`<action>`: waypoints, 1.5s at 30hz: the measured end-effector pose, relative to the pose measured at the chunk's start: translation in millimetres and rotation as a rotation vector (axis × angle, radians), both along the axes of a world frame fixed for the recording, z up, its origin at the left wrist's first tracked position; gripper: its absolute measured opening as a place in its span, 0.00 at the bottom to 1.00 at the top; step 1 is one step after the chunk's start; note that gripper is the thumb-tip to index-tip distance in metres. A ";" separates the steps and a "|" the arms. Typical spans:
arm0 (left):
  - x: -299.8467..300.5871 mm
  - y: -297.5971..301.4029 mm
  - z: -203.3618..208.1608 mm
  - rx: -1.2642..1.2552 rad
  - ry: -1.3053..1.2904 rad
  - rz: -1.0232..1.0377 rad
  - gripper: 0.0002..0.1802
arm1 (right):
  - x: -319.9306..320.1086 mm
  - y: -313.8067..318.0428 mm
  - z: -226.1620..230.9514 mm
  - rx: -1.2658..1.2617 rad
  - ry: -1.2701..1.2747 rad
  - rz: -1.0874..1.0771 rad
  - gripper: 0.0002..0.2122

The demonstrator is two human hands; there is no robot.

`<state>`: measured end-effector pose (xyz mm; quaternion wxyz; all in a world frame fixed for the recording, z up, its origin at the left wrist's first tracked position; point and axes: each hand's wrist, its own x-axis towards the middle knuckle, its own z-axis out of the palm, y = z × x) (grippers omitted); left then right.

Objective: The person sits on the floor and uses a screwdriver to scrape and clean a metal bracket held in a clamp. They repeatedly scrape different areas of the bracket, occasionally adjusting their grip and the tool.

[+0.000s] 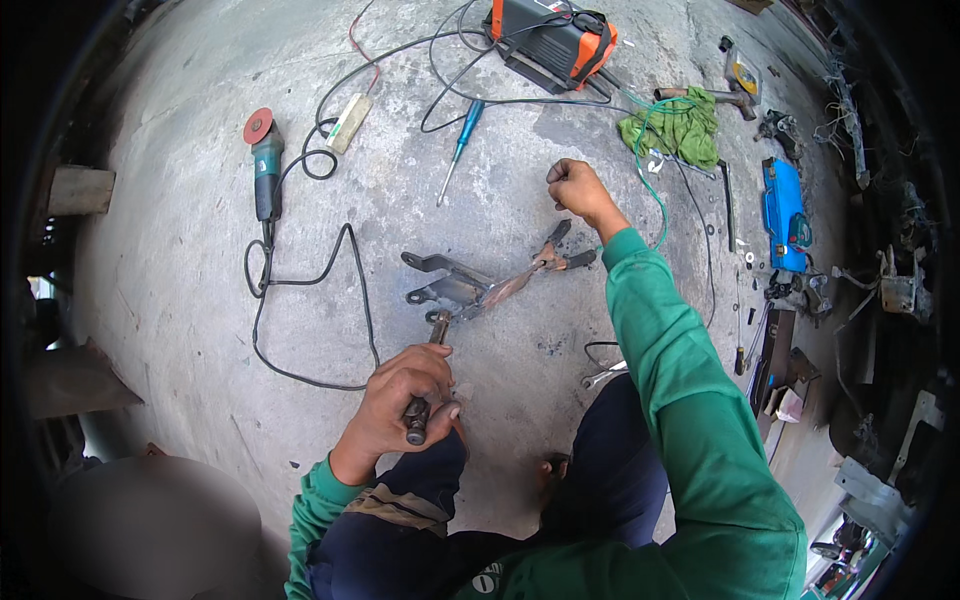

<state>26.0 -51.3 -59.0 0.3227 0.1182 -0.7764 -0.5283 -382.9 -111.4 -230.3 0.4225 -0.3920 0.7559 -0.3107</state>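
My left hand (405, 390) is closed around a short dark metal bar (440, 328) with a rounded near end. Its far end reaches the near side of a rusty metal bracket (510, 288) on the concrete floor; I cannot tell whether they touch. Two dark arms of the bracket point left, and a forked end points to the upper right. Beyond that fork, my right hand (580, 190) is raised with its fingers curled together. Whatever it may hold is hidden.
An angle grinder (267, 170) with a red disc lies left, its cord looping near the bracket. Farther off are a blue screwdriver (462, 150), an orange-black welding machine (555, 45), a green rag (680, 130) and a hammer (735, 98). A blue case (785, 215) lies right.
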 end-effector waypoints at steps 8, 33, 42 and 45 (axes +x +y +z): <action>16.0 -6.4 9.1 0.017 -0.077 -0.067 0.39 | 100.1 -100.7 5.5 0.039 0.634 0.543 0.26; -18.2 -56.3 71.7 -0.125 -0.312 0.332 0.38 | 164.7 55.2 236.4 -0.453 -0.320 0.071 0.11; -63.0 -42.6 102.2 0.467 -0.059 0.266 0.24 | 157.3 98.0 224.4 -0.554 -0.215 0.034 0.12; -68.2 -57.9 111.3 0.476 0.146 0.321 0.21 | 130.3 101.8 193.3 -0.382 -0.306 0.067 0.12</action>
